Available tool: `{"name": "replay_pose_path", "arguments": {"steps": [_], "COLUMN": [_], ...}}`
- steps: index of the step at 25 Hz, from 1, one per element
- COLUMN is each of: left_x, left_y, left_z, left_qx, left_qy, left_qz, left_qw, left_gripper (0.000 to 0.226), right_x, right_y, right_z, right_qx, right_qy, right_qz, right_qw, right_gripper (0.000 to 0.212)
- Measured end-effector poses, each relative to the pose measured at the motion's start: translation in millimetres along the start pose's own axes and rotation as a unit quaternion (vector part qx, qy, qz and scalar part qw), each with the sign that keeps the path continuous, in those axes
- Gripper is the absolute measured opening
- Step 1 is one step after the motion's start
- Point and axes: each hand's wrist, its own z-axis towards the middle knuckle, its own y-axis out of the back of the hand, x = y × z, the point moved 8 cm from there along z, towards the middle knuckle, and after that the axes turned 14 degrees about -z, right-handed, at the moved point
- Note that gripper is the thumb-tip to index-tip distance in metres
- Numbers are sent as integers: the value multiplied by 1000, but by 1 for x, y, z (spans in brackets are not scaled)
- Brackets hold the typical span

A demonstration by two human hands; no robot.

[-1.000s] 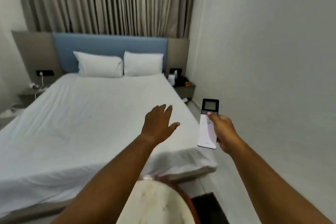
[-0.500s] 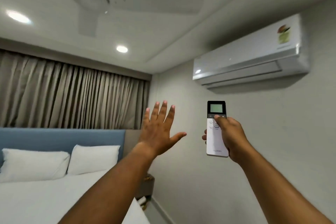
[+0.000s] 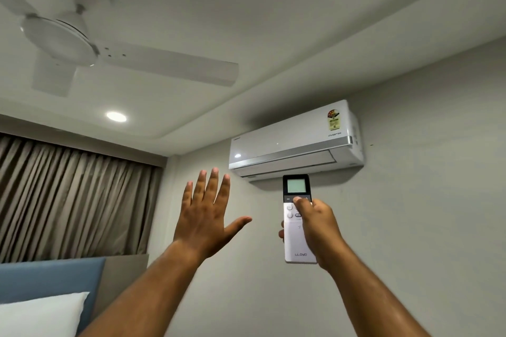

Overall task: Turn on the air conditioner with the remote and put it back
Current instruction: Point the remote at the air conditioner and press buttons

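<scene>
A white air conditioner (image 3: 295,142) hangs high on the right wall, its flap closed. Just below it I hold a white remote (image 3: 297,241) with a black top and a grey screen, upright and aimed at the unit. My right hand (image 3: 319,230) is wrapped around the remote, thumb resting on the buttons just under the screen. My left hand (image 3: 205,216) is raised to the left of the remote, palm away from me, fingers spread, holding nothing.
A white ceiling fan (image 3: 82,44) hangs at upper left beside a lit ceiling light (image 3: 116,117). Brown curtains (image 3: 74,200) cover the far wall. A blue headboard (image 3: 49,279) and a white pillow (image 3: 41,314) show at bottom left.
My view swung up from the bed to the wall unit. The right hand raised the remote toward the air conditioner, and the thumb slid up to the buttons below the screen. The left hand rose too.
</scene>
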Motion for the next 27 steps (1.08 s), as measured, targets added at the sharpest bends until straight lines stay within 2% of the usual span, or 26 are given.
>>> {"name": "replay_pose_path", "arguments": {"steps": [10,17,20,23,27], "left_x": [-35,-46,-50,-54,-57], "left_y": [6,11,13,15,15], "left_z": [12,12,11,10,10], "left_qx": [-11,-9,-8,-9,-7], "left_qy": [-8,0,-1,-2,-4], "left_qz": [-33,-45,-48,-56,-60], "left_qw": [999,999,999,998,998], "left_gripper": [97,98,99,99,98], "right_x": [11,28,29,26,22], "right_y": [31,34,32,29,30], "right_z": [-10,-22,-26,-31,-30], "right_qx": [-13,34,48,69,70], "right_qy": [9,46,31,2,-2], "right_qz": [-7,17,49,81,74], "right_qw": [1000,998,997,994,995], "right_gripper": [25,29,29,36,43]}}
